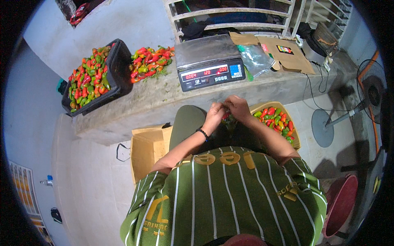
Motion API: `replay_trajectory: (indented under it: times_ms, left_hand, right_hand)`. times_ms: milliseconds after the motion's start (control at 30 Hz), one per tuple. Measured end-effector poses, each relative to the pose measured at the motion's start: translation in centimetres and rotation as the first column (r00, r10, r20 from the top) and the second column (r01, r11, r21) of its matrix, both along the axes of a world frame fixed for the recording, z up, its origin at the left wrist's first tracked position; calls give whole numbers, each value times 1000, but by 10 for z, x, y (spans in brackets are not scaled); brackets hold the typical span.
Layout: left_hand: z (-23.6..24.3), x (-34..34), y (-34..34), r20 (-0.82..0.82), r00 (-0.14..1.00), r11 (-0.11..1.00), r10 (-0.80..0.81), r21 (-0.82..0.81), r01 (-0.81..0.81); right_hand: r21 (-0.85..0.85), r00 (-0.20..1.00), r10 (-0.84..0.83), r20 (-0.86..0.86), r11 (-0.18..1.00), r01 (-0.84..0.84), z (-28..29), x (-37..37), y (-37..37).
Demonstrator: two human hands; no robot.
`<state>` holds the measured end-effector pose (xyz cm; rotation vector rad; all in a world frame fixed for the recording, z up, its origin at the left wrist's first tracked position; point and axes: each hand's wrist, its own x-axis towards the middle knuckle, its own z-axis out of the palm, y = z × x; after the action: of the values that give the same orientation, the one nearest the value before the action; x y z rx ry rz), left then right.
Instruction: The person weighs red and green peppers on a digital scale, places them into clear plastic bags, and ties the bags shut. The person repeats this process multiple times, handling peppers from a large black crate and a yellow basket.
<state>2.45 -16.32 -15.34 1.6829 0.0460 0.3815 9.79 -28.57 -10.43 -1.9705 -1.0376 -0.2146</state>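
Over my lap, my left hand (215,114) and my right hand (239,109) meet with their fingers pinched close together. Between and just below them hangs what looks like a small clear plastic bag (230,123), with a bit of red showing inside; my fingers hide its top. Beside my right forearm is an open cardboard box (296,141) filled with red, green and orange peppers (276,121). Another cardboard box (152,143), open at the top, stands beside my left forearm.
On the concrete ledge (143,96) stand a black crate (119,78) of peppers, a loose pepper pile (150,61), a digital scale (209,59), clear plastic bags (256,59) and flattened cardboard (287,53). A standing fan (324,127) and a red tub (340,205) are at right.
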Motion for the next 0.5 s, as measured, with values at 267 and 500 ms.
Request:
replay_trajectory:
  times_ms: [267, 500]
  left_hand:
    - [22, -4, -1, -99, 993, 986, 63, 158, -47]
    - [4, -3, 5, 26, 986, 881, 166, 446, -160]
  right_hand:
    - [113, 892, -42, -450, 988, 104, -28, 10, 4]
    - [-21, 965, -63, -254, 998, 59, -3, -1, 7]
